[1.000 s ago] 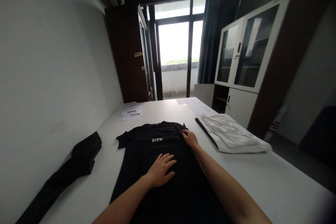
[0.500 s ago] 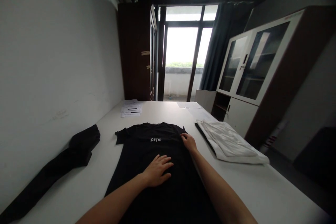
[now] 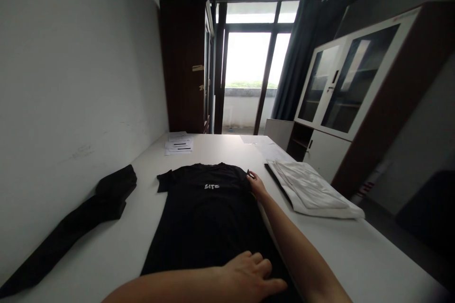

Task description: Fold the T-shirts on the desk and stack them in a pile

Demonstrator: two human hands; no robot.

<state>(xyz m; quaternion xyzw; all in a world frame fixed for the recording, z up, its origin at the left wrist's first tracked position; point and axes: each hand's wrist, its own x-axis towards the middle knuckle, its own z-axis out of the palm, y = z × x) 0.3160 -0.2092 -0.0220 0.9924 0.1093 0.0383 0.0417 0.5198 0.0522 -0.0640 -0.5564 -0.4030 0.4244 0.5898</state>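
A black T-shirt (image 3: pixel 202 218) with small white lettering on its chest lies spread on the white table (image 3: pixel 135 227), its collar toward the window. My right hand (image 3: pixel 256 184) is closed on the sleeve at the shirt's right side, pinching the cloth between thumb and fingers. Nearer to me, my left hand (image 3: pixel 250 274) rests over the lower right part of the shirt. Its fingers are curled down onto the fabric, with the thumb pointing right; the fingertips are partly hidden.
Folded white cloth (image 3: pixel 316 189) with a dark layer beneath lies to the right. At the left, a long black garment (image 3: pixel 81 218) lies by the wall. Papers (image 3: pixel 178 143) sit at the far left corner. A glass-door cabinet (image 3: pixel 341 85) stands beyond the table's right side.
My left hand has moved right and toward me across the shirt, its spread fingers now curled. My right hand stays at the sleeve, shifted slightly outward.
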